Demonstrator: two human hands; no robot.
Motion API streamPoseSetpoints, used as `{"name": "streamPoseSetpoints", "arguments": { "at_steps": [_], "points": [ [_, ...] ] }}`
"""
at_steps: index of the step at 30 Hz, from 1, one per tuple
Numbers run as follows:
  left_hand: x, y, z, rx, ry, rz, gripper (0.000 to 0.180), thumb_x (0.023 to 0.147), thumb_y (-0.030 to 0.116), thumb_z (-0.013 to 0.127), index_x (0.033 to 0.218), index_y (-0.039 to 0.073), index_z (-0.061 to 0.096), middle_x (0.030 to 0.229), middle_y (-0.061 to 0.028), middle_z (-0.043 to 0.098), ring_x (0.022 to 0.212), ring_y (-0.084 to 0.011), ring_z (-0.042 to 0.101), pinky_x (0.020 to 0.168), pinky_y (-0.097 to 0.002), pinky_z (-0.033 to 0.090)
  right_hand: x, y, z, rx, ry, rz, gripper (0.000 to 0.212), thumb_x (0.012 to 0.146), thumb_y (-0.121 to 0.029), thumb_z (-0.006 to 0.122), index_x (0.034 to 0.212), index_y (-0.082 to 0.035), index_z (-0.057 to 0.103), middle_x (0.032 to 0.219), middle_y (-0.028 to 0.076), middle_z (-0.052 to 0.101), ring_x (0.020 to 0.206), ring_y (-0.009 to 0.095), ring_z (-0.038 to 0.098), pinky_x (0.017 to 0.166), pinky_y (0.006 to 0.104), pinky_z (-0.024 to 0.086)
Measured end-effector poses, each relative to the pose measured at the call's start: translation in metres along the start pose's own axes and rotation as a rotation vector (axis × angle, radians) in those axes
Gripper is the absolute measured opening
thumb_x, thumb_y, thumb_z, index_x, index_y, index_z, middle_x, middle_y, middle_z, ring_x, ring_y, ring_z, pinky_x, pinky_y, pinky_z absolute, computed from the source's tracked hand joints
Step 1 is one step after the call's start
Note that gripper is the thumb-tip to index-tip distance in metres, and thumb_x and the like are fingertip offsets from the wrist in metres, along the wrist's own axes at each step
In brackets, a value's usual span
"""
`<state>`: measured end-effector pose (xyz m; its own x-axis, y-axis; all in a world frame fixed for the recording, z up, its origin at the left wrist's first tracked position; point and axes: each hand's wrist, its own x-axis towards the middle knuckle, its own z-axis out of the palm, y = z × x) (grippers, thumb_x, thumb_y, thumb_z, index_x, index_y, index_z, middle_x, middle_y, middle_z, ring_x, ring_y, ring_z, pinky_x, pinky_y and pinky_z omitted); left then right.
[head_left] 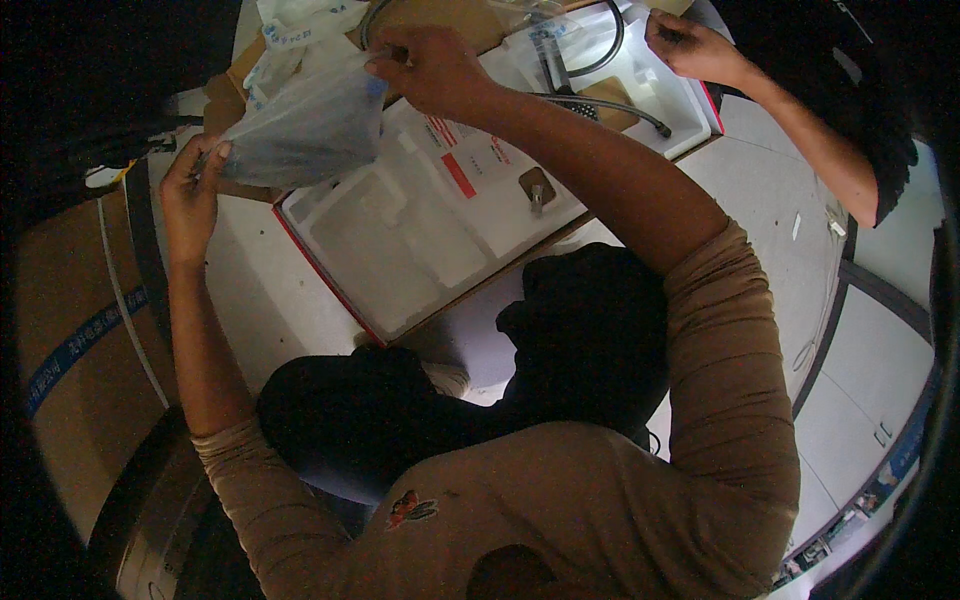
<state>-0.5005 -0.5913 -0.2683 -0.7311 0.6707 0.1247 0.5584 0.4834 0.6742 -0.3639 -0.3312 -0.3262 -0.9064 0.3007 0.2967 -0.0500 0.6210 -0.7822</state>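
Between my two hands a clear plastic bag (pixel 310 135) is stretched out, hanging over the left part of an open box. My left hand (pixel 195 185) pinches its lower left edge between thumb and fingers. My right hand (pixel 430 70) grips the upper right edge, fingers closed. Below the bag lies a white foam tray (pixel 385 255) with molded recesses, set in a box with red edges. A small metal fitting (pixel 537 188) sits in one of its recesses. Flexible hoses (pixel 625 108) lie in the tray's far right part.
Another person's hand (pixel 690 50) reaches in at the far right corner of the tray. More crumpled plastic bags (pixel 300 25) lie at the far left, over brown cardboard. A large cardboard carton (pixel 75 290) with blue tape stands on the left. My knees are close to the box's near edge.
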Motion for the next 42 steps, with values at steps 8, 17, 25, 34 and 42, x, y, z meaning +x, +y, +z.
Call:
{"name": "streamPoseSetpoints", "arguments": {
  "at_steps": [8, 17, 25, 34, 42],
  "points": [
    [0.003, 0.010, 0.004, 0.217, -0.015, 0.054, 0.017, 0.080, 0.012, 0.062, 0.094, 0.002, 0.060, 0.091, -0.0092, 0.062, 0.077, -0.0125, 0.057, 0.069, -0.0247, 0.045, 0.000, 0.001, 0.002, 0.012, -0.003, -0.002, 0.019, 0.078, -0.027, 0.056, 0.083, -0.010, 0.064, 0.078, 0.013, 0.063, 0.072, 0.031, 0.061, 0.069, 0.0425, 0.048],
    [0.002, 0.033, 0.009, 0.408, -0.035, 0.136, 0.017, 0.078, 0.013, 0.063, 0.092, 0.004, 0.060, 0.092, -0.0136, 0.061, 0.085, -0.0250, 0.060, 0.071, -0.0311, 0.047, -0.001, -0.002, 0.004, 0.061, 0.018, -0.033, 0.020, 0.078, -0.026, 0.053, 0.083, -0.010, 0.064, 0.079, 0.013, 0.063, 0.074, 0.032, 0.060, 0.069, 0.0443, 0.047],
    [0.000, 0.044, 0.015, 0.663, -0.055, 0.277, 0.020, 0.082, 0.013, 0.057, 0.101, 0.005, 0.059, 0.108, -0.0158, 0.057, 0.094, -0.0310, 0.055, 0.082, -0.0367, 0.043, -0.008, 0.020, 0.027, -0.089, 0.048, -0.146, 0.014, 0.077, -0.017, 0.057, 0.087, -0.007, 0.059, 0.079, 0.012, 0.060, 0.076, 0.030, 0.058, 0.068, 0.0399, 0.045],
    [-0.005, 0.058, 0.022, 0.396, -0.046, 0.177, 0.011, 0.072, 0.004, 0.060, 0.083, 0.003, 0.059, 0.085, -0.0136, 0.059, 0.081, -0.0316, 0.056, 0.076, -0.0387, 0.044, -0.007, -0.009, 0.009, 0.112, 0.000, -0.074, 0.008, 0.072, -0.011, 0.059, 0.076, -0.005, 0.058, 0.069, 0.012, 0.056, 0.068, 0.029, 0.056, 0.062, 0.0377, 0.044],
    [-0.006, 0.052, 0.026, 0.416, 0.007, 0.302, 0.014, 0.069, 0.001, 0.062, 0.083, 0.005, 0.059, 0.083, -0.0117, 0.061, 0.080, -0.0304, 0.057, 0.081, -0.0382, 0.043, -0.009, -0.021, 0.010, 0.060, 0.034, -0.069, 0.007, 0.072, -0.010, 0.059, 0.075, -0.004, 0.058, 0.073, 0.011, 0.057, 0.069, 0.029, 0.056, 0.063, 0.0378, 0.044]
  ]
}}
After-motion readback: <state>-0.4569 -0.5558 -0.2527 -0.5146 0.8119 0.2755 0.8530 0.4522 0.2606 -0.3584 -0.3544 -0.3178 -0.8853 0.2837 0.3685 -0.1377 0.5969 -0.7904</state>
